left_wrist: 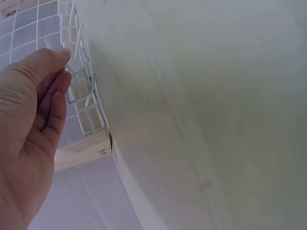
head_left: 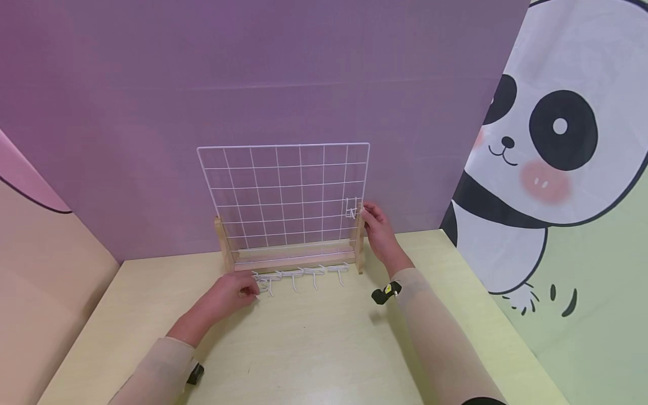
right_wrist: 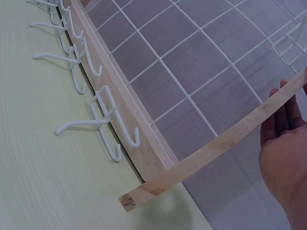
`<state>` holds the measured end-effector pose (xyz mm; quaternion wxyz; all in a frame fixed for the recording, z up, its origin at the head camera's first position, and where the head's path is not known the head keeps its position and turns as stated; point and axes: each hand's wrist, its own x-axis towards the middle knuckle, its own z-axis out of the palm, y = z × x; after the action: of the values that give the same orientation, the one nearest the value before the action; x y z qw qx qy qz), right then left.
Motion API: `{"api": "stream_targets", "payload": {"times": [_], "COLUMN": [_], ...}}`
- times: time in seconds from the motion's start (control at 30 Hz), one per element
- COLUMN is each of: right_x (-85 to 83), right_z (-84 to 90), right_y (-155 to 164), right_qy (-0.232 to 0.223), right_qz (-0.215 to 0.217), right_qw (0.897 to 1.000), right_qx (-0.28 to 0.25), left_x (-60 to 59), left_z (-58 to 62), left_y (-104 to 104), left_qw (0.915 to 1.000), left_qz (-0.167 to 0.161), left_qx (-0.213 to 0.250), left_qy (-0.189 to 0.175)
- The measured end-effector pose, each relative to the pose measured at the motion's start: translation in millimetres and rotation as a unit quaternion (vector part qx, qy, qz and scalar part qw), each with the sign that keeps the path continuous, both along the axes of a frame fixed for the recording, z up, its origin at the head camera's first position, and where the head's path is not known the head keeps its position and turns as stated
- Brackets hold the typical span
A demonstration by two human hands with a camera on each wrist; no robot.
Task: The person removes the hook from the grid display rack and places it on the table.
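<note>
A white wire grid rack (head_left: 288, 191) stands upright in a light wooden base, one white hook (head_left: 351, 211) hanging at its right side. My right hand (head_left: 381, 233) is at the right wooden post (right_wrist: 211, 148), fingers behind it and thumb at its front edge near that hook; the thumb is largely hidden in the right wrist view. Along the base's front lies a row of white wire hooks (head_left: 315, 275), prongs pointing forward. At the left end of this row, my left hand (head_left: 230, 295) pinches a white wire hook (left_wrist: 79, 86) between thumb and fingers.
The pale wooden table (head_left: 304, 349) extends in front of the rack. A purple wall covering (head_left: 283, 73) rises close behind it. To the right, a panda picture (head_left: 536, 169) covers the wall. The rack's left wooden post (head_left: 224, 244) stands beyond my left hand.
</note>
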<state>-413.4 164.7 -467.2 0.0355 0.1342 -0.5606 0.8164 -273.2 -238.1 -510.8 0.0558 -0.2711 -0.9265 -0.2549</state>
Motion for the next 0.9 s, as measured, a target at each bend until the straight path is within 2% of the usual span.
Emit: {"api": "stream_targets", "payload": {"times": [0.13, 0.43, 0.67, 0.9], "right_x": [-0.6, 0.3, 1.5, 1.6], "right_z": [-1.2, -2.7, -0.1, 1.4], "right_y": [1, 1, 0, -1], "right_qy": [-0.004, -0.001, -0.001, 0.0], "right_qz": [-0.003, -0.004, 0.0, -0.003], "right_qw": [1.0, 1.0, 1.0, 1.0], "right_qx": [-0.002, -0.001, 0.005, 0.006], "left_x": [-1.9, 1.4, 3.0, 4.5], "left_z": [-3.5, -4.4, 0.7, 5.4], "left_y": [-1, 1, 5, 6], "left_qw": [0.9999, 0.9999, 0.9997, 0.9998], "left_qz": [-0.012, -0.016, -0.021, -0.014], "left_qx": [-0.007, -0.001, -0.004, -0.001], "left_qy": [-0.001, 0.001, 0.015, 0.01]}}
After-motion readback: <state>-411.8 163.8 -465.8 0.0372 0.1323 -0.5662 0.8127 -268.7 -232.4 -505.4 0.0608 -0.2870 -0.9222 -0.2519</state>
